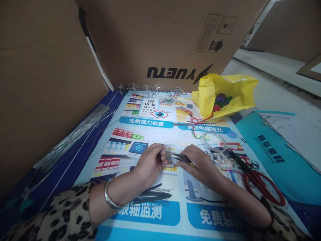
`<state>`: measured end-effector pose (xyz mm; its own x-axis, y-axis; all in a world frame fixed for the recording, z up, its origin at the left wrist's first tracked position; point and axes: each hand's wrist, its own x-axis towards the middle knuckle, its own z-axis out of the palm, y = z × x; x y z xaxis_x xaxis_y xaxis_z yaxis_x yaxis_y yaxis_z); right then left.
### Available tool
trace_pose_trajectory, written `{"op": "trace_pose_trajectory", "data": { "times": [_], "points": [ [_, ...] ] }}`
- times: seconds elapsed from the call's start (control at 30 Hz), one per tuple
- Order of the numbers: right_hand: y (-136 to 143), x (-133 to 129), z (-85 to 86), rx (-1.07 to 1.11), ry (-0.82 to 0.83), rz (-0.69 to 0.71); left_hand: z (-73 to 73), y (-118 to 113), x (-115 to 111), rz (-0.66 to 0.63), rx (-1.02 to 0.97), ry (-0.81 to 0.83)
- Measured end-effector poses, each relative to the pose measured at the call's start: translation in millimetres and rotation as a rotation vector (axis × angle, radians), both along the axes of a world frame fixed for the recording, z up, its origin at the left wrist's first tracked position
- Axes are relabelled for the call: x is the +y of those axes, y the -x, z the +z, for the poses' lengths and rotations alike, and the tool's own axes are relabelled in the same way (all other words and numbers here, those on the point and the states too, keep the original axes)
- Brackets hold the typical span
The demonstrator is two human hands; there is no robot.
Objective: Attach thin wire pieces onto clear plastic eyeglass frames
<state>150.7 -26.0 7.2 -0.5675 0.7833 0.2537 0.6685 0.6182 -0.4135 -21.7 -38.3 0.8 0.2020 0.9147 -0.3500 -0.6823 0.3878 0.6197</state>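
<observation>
My left hand point(150, 164), with a silver bangle at the wrist, is closed in a pinch on a thin beaded wire. Several small shiny beads point(169, 165) hang in a row just right of its fingertips, and a fine curve of the wire shows above them. In my right hand point(202, 165) is a pair of pliers point(183, 157) with dark jaws and a bit of yellow on the handle. The jaws point left, close to the left fingertips. Whether their tips touch the wire is too fine to tell.
Right of my hands lie red-handled scissors point(263, 185), a clear tape roll point(215, 141) and loose beads. A yellow bag point(225, 95) stands behind them. Wire bundles lie on the left point(72, 137) and below my left hand point(152, 195). Cardboard point(160, 40) walls the back and left.
</observation>
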Motion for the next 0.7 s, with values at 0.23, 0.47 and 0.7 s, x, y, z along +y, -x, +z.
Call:
{"op": "trace_pose_trajectory", "data": {
  "times": [0.23,0.47,0.7],
  "points": [
    [-9.4,9.1,0.6,0.132,0.016,-0.24,-6.6,0.3,-2.0,-0.075,-0.058,0.034],
    [-8.8,7.9,6.0,0.308,0.402,-0.077,-7.3,0.5,-3.6,-0.207,-0.052,0.047],
    [-14.6,8.7,7.4,0.377,0.603,0.045,-2.2,-1.3,-5.5,-0.209,-0.017,0.13]
  ]
}}
